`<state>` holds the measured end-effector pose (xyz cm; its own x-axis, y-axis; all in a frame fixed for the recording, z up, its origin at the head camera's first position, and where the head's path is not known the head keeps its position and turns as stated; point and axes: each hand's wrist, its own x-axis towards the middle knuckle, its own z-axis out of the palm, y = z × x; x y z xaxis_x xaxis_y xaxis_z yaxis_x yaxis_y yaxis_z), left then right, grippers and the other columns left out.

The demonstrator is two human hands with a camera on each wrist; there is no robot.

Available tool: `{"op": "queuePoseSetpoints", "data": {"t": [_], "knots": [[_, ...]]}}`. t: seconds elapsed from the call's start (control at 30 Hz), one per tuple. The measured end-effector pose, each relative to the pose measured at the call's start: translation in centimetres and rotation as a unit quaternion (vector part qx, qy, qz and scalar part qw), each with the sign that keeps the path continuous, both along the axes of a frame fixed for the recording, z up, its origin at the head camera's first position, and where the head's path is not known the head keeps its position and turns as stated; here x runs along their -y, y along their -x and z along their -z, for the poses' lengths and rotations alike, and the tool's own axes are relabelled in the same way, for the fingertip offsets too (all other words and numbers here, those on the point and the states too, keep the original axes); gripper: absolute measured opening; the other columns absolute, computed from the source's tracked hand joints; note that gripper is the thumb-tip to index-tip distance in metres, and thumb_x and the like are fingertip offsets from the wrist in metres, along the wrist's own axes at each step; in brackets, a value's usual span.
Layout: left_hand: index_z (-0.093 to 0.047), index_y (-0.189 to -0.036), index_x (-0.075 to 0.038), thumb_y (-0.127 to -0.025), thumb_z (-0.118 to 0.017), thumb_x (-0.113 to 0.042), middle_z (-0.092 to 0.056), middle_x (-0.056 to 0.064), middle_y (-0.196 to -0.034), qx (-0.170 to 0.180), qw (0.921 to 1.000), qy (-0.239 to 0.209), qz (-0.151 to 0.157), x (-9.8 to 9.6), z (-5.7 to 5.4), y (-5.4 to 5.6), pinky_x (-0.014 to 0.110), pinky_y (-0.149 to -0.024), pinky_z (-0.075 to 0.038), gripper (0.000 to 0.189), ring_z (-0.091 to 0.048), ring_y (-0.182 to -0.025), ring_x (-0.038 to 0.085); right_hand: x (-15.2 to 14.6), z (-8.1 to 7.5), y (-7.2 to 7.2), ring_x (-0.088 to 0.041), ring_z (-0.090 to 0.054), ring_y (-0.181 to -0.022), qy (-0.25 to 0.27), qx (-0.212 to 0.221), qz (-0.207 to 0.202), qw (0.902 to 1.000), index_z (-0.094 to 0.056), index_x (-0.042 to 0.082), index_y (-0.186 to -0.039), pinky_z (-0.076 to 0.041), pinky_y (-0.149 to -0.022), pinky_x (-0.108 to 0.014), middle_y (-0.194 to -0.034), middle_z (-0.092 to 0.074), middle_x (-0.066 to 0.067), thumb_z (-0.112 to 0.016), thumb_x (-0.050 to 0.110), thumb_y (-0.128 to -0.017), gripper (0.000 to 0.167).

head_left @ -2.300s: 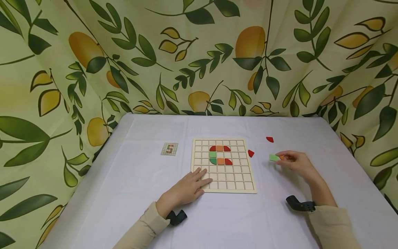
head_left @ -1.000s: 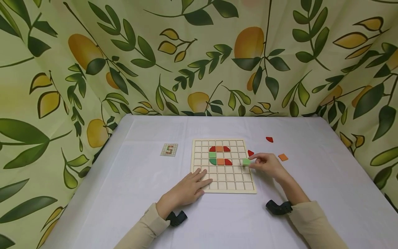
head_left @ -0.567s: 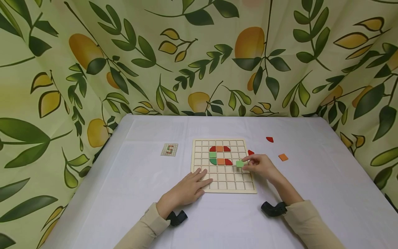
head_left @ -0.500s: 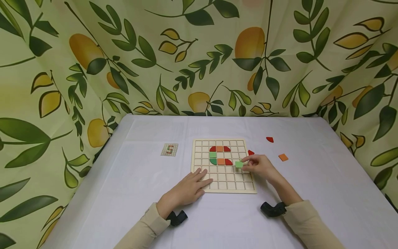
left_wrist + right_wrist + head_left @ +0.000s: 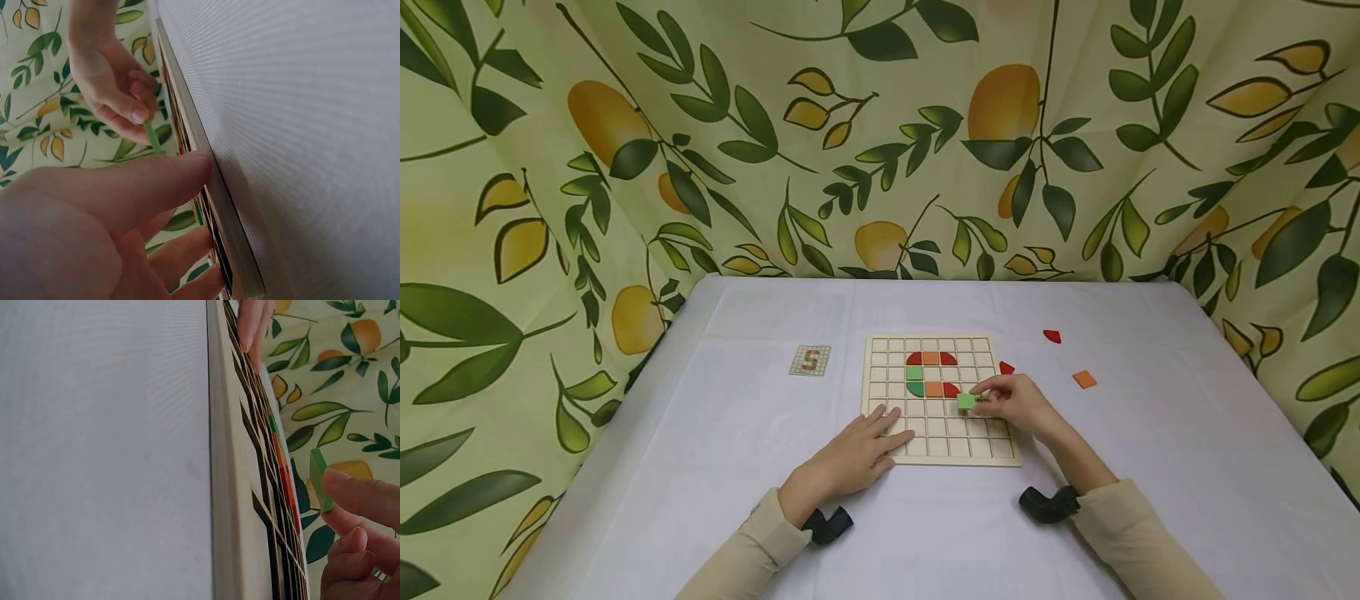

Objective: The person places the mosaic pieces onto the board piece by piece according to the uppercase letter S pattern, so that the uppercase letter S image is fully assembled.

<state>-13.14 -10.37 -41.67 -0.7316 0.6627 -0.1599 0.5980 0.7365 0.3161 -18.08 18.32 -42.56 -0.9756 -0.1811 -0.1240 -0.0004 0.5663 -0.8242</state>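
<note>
My right hand [image 5: 1013, 404] pinches a light green square tile [image 5: 966, 402] between thumb and fingertips. In the right wrist view the green tile [image 5: 320, 480] is tilted and held clear above the board. The wooden grid board [image 5: 936, 450] lies flat on the table. In its cells sit red quarter-round tiles, orange square tiles [image 5: 933, 389], a green square [image 5: 913, 373] and a dark green quarter-round [image 5: 915, 389]. My left hand [image 5: 850, 450] rests with spread fingers on the board's near left corner; the left wrist view shows its thumb [image 5: 181, 172] at the board's edge.
Right of the board lie an orange square tile [image 5: 1084, 379] and two red quarter-round tiles, one [image 5: 1006, 367] beside its edge and one [image 5: 1052, 337] farther back. A small pattern card [image 5: 810, 360] lies to the left. A patterned curtain [image 5: 880, 150] hangs behind the white-covered table [image 5: 737, 333].
My right hand has picked up the green square from beside the orange tile and carried it left, over the board below the red quarter-round. The left hand has stayed in place.
</note>
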Motion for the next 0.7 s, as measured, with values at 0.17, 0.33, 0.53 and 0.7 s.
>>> {"op": "queuePoseSetpoints", "data": {"t": [0.17,0.33,0.53,0.7], "knots": [[-0.045,-0.145,-0.021,-0.101,-0.048,-0.022,-0.031,0.011,-0.159,0.003,1.0000,-0.002,-0.005,-0.1,0.0,0.0,0.052,-0.120,-0.029,0.045,-0.024,-0.150,0.033,0.4,0.1,0.1,-0.009,-0.042,-0.062,-0.001,0.000,-0.008,1.0000,-0.070,-0.005,-0.102,-0.032,-0.050,-0.018,-0.065,-0.045,0.003,-0.079,0.011,-0.078,0.030],[-0.045,-0.145,-0.022,-0.100,-0.048,-0.022,-0.031,0.010,-0.159,0.006,1.0000,-0.002,-0.007,-0.2,-0.1,0.0,0.053,-0.120,-0.029,0.045,-0.024,-0.150,0.032,0.6,0.3,0.2,-0.009,-0.041,-0.062,0.000,0.002,-0.007,1.0000,-0.071,-0.004,-0.100,-0.031,-0.050,-0.018,-0.065,-0.045,0.004,-0.079,0.009,-0.077,0.027],[-0.045,-0.145,-0.022,-0.100,-0.049,-0.023,-0.031,0.010,-0.160,0.005,1.0000,0.002,-0.006,-0.2,0.0,0.0,0.053,-0.120,-0.029,0.045,-0.023,-0.151,0.032,0.8,0.4,0.4,-0.011,-0.042,-0.064,-0.009,0.009,-0.001,0.9999,-0.071,-0.003,-0.100,-0.032,-0.051,-0.018,-0.064,-0.045,0.003,-0.080,0.009,-0.076,0.028],[-0.045,-0.145,-0.022,-0.100,-0.049,-0.022,-0.032,0.010,-0.159,0.000,1.0000,0.001,-0.003,-0.1,0.1,0.0,0.053,-0.119,-0.031,0.045,-0.025,-0.150,0.033,1.2,0.5,0.5,-0.014,-0.043,-0.066,-0.024,0.013,0.001,0.9996,-0.072,-0.002,-0.100,-0.032,-0.052,-0.019,-0.064,-0.045,0.002,-0.081,0.011,-0.076,0.029]]}}
